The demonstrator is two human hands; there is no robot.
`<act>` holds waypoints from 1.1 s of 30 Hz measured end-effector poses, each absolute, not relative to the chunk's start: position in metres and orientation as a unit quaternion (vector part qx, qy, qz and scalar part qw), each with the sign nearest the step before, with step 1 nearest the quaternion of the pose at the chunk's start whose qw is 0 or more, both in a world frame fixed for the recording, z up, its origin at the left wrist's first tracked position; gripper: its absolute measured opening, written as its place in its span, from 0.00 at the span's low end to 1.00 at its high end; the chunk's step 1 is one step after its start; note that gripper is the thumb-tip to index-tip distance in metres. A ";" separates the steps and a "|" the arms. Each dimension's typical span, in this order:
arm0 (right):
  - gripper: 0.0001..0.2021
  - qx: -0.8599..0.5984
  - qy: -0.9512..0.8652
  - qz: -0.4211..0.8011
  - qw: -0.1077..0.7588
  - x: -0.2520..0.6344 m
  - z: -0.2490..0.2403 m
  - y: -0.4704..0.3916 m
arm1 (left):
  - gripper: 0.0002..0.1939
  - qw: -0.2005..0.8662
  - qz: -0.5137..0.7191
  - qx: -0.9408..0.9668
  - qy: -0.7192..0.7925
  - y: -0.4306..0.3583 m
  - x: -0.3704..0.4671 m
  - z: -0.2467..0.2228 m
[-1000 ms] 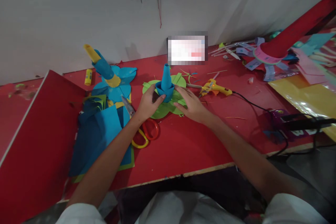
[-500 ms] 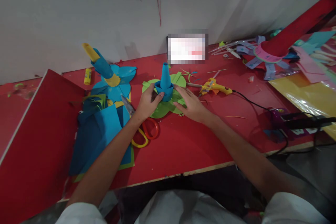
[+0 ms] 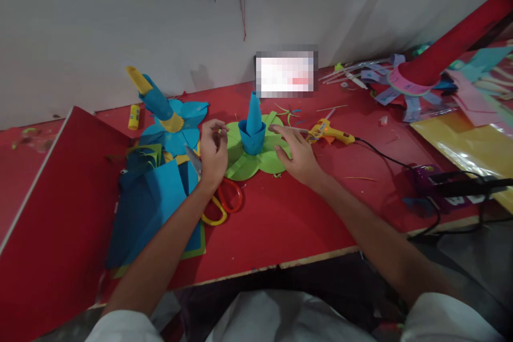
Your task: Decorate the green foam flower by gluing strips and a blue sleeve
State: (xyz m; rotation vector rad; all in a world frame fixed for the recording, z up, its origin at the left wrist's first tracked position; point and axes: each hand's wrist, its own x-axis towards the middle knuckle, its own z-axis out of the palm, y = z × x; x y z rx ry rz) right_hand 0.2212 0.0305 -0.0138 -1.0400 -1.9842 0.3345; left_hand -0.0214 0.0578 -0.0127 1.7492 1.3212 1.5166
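A blue paper cone (image 3: 254, 115) stands upright inside a blue paper cup shape (image 3: 252, 143), at the middle of a green paper flower (image 3: 245, 166) lying on the red table (image 3: 280, 219). At the flower's left edge is my left hand (image 3: 214, 152), its fingers curled loosely and apart with nothing between them. My right hand (image 3: 298, 155) hovers over the right petals, fingers spread and holding nothing. Neither hand touches the blue cup. Scissors (image 3: 229, 196) with red and yellow handles lie beside my left wrist, partly hidden by it.
A blue and yellow paper flower (image 3: 170, 123) and a glue stick (image 3: 134, 117) are at the back left. Blue sheets (image 3: 144, 214) lie at the left near a red board (image 3: 60, 214). A yellow glue gun (image 3: 331, 132) with a black cord lies to the right.
Both hands have come away from the blue cup. My left hand moved left and turned upward; my right hand shifted slightly right. The cone and cup are now uncovered.
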 end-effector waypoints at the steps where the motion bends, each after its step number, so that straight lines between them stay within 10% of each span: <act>1: 0.23 -0.413 -0.787 0.120 0.441 0.222 -0.012 0.030 | 0.14 0.225 0.563 0.631 0.484 0.058 -0.022 -0.013; 23: 0.11 -0.421 -0.808 0.097 0.402 0.209 -0.029 0.039 | 0.18 0.219 0.528 0.635 0.520 0.054 -0.019 -0.005; 33: 0.12 -0.306 -0.729 0.334 0.513 0.213 0.001 0.029 | 0.15 0.208 0.521 0.642 0.523 0.053 -0.019 -0.002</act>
